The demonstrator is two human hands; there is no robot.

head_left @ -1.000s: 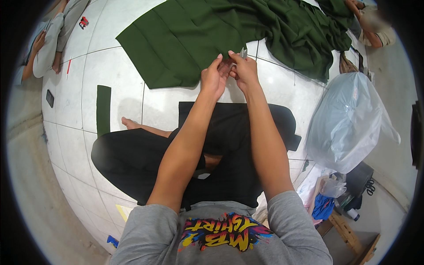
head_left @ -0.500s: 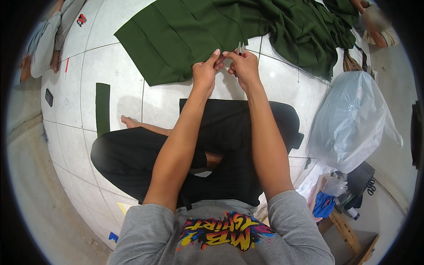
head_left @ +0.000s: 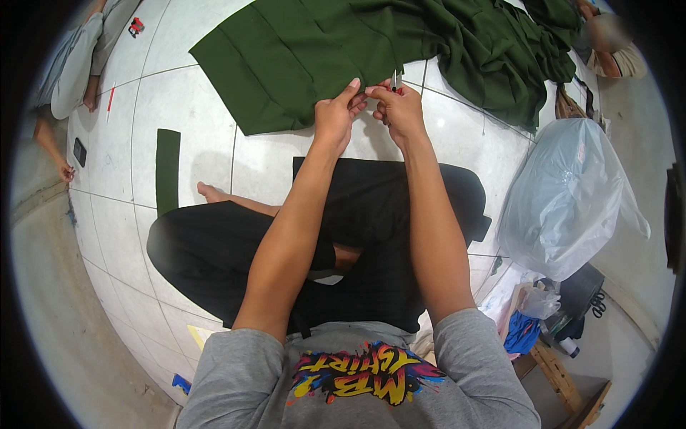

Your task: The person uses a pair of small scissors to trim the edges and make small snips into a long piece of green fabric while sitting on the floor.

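A large dark green cloth [head_left: 286, 64] lies spread on the tiled floor in front of me, flat on the left and bunched in folds to the right. At its near edge, my left hand [head_left: 334, 121] is closed with thumb and fingers pinching the cloth's edge. Small thread snips [head_left: 394, 81] rest in my right hand [head_left: 401, 114], their pale blades pointing away from me above the fist. That hand's thumb and forefinger also pinch at the edge, close to my left fingertips. What lies between the fingertips is too small to make out.
A green strip [head_left: 167, 171] lies left of my knee, with a phone [head_left: 79, 152] and a red pen [head_left: 110, 99] beyond. A stuffed plastic bag [head_left: 554, 196] stands right, near black scissors [head_left: 599, 304]. Other people sit at far left and upper right.
At the far left, another person's arm has come down, its hand now beside the phone. My hands have shifted very slightly, still together at the cloth's edge.
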